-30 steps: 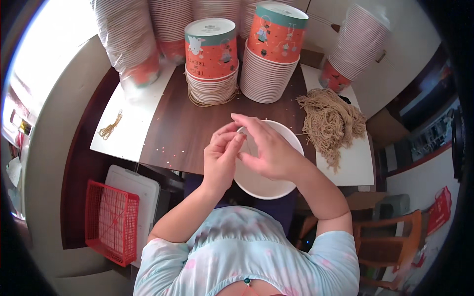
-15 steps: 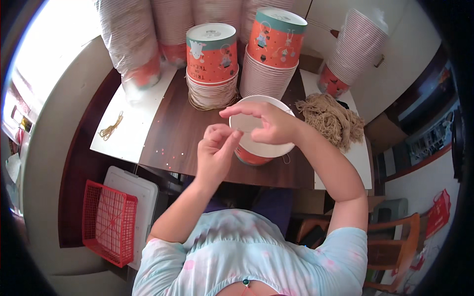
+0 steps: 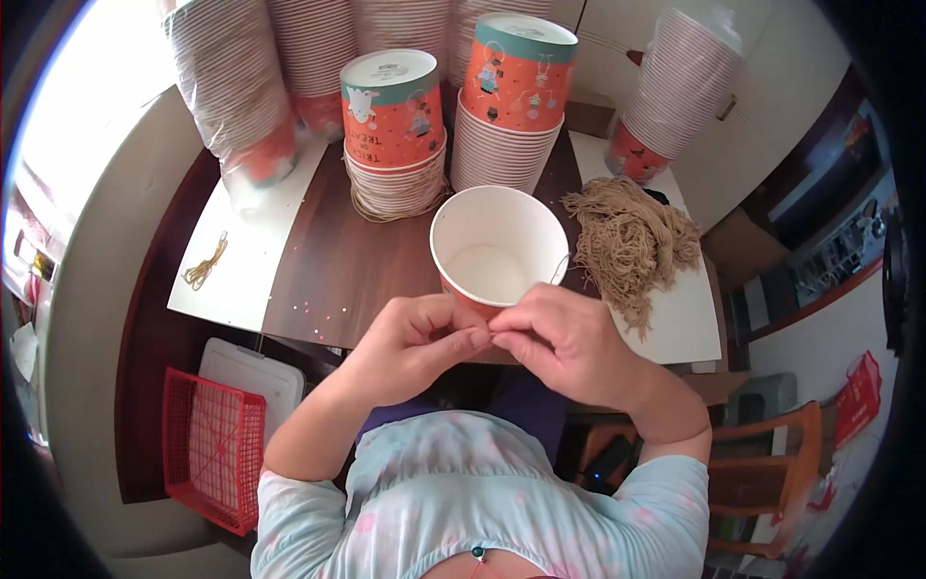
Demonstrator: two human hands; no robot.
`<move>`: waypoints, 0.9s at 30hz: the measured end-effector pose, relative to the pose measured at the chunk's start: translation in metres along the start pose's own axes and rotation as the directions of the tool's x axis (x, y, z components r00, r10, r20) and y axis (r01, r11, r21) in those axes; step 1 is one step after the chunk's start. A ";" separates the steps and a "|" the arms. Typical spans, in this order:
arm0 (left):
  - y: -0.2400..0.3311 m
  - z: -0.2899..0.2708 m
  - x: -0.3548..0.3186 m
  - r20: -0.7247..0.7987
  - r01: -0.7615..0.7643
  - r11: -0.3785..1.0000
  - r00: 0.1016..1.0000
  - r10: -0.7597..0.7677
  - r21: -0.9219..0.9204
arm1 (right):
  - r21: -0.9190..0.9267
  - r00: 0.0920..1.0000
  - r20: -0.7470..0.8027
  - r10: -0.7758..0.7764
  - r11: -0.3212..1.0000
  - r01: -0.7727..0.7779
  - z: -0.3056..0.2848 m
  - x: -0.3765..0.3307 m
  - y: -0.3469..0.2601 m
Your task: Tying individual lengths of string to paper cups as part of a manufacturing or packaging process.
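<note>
An upright paper bucket [image 3: 499, 232] with a white inside and an orange outside stands at the near side of the table. A thin pale cord [image 3: 559, 266] loops at its right rim. Just in front of the near rim, my left hand [image 3: 417, 340] and my right hand [image 3: 567, 340] meet fingertip to fingertip. Both are closed in a pinch; whatever lies between the fingers is too small to make out. Whether the fingers touch the bucket's wall cannot be told.
Behind stand two stacks of upturned orange buckets, a shorter one [image 3: 394, 121] with cords round its rims and a taller one [image 3: 516, 87]. A tangled pile of tan cords [image 3: 632, 236] lies right; a small cord bundle [image 3: 206, 262] lies left. A red basket [image 3: 214, 449] sits below left.
Both hands have come down from over the bucket's opening to just in front of its near rim. Their fingertips now meet, and the bucket's inside shows. The view has shifted slightly.
</note>
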State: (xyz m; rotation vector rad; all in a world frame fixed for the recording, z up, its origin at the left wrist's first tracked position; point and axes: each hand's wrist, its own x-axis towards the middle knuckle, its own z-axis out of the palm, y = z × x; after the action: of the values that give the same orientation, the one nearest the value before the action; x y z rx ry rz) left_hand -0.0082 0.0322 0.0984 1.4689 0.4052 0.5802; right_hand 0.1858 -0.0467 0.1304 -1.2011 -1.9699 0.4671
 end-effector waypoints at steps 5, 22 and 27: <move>-0.015 0.012 -0.008 -0.015 0.070 0.998 0.997 -0.070 0.005 | -0.151 0.988 -0.095 -0.126 0.982 0.111 0.015 -0.025 0.006; -0.022 0.015 -0.012 -0.032 0.204 0.979 0.978 -0.205 -0.020 | -0.312 0.972 -0.128 -0.199 0.938 0.151 0.029 -0.040 0.009; -0.002 0.016 -0.014 -0.049 0.006 0.937 0.999 0.012 0.348 | -0.404 0.963 -0.028 -0.268 0.884 0.235 0.017 -0.030 0.001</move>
State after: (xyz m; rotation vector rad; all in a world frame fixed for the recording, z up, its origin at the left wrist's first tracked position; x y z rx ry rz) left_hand -0.0097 0.0109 0.0966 1.7970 0.5676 0.5684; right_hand 0.1811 -0.0711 0.1059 -1.1551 -2.1725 -0.1267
